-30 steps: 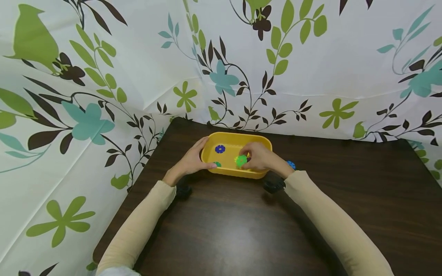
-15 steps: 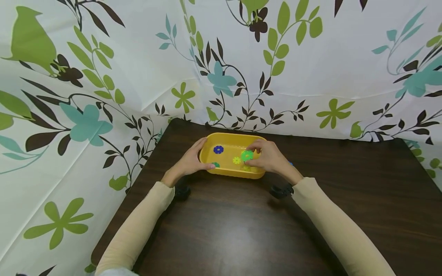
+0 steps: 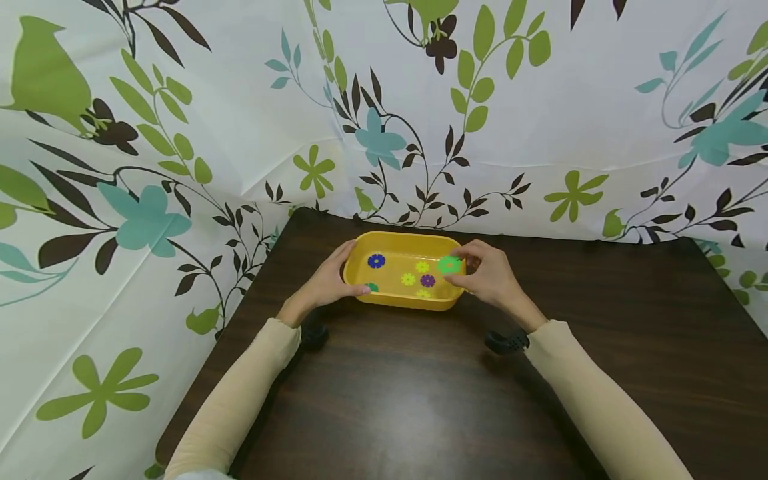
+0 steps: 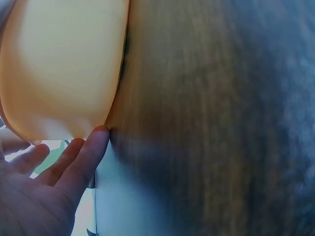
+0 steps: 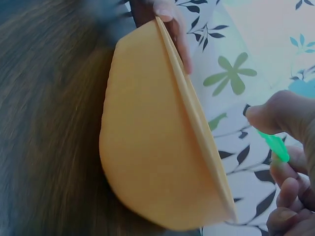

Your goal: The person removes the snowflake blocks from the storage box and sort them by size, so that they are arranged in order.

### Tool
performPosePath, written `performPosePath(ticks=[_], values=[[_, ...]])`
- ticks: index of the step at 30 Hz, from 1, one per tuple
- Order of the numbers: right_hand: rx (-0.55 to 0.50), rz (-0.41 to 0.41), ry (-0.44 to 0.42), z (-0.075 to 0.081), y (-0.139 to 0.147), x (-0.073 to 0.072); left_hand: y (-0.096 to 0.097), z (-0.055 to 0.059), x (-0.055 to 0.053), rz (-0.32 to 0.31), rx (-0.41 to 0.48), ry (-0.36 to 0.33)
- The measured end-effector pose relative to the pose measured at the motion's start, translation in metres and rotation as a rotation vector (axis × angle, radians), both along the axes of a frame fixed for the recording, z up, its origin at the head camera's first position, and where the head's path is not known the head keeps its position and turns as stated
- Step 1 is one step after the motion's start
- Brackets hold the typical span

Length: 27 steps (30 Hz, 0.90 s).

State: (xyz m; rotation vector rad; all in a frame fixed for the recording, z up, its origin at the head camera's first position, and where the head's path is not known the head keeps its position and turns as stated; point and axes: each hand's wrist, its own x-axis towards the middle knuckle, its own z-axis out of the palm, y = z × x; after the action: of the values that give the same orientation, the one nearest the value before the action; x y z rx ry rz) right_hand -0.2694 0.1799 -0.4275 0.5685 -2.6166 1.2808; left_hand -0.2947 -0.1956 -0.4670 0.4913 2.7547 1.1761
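Note:
A yellow plastic tray [image 3: 408,302] sits near the back of the table. My left hand [image 3: 327,277] grips its left end, thumb over the front rim; in the left wrist view its fingertips [image 4: 101,132] touch the tray's edge. Between thumb and fingers, my right hand [image 3: 495,277] pinches a bright green flower-shaped disc [image 3: 449,265] over the tray's right end. The right wrist view shows that green disc [image 5: 276,146] edge-on. Smaller discs lie in the tray: a blue one [image 3: 376,261], a purple one [image 3: 427,280], a dark green one [image 3: 373,287] and yellow ones [image 3: 408,279].
The dark wooden table [image 3: 396,387] stretches forward and to the right of the tray. A patterned cloth [image 3: 510,127] hangs behind and along the left side. Black wrist devices [image 3: 507,342] sit under both forearms.
My right hand has moved right with the green disc, from over the tray's middle to its right end, uncovering the purple and yellow discs. My left hand stays on the tray.

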Motion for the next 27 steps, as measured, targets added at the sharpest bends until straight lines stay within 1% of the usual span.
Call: performPosePath(ticks=[4, 9, 16, 22, 27], values=[[-0.012, -0.045, 0.007, -0.005, 0.015, 0.004, 0.001, 0.0, 0.0, -0.005, 0.006, 0.0], [0.013, -0.092, -0.004, -0.012, 0.035, 0.008, 0.0, -0.001, 0.0, -0.003, 0.002, 0.002], [0.05, -0.153, 0.002, -0.024, 0.064, 0.013, 0.001, -0.001, 0.0, 0.003, -0.008, 0.0], [0.081, -0.183, -0.016, -0.033, 0.087, 0.017, 0.001, 0.0, 0.001, 0.013, -0.01, -0.012], [0.121, -0.203, -0.031, -0.043, 0.102, 0.017, 0.002, 0.0, 0.001, 0.018, -0.008, -0.019]])
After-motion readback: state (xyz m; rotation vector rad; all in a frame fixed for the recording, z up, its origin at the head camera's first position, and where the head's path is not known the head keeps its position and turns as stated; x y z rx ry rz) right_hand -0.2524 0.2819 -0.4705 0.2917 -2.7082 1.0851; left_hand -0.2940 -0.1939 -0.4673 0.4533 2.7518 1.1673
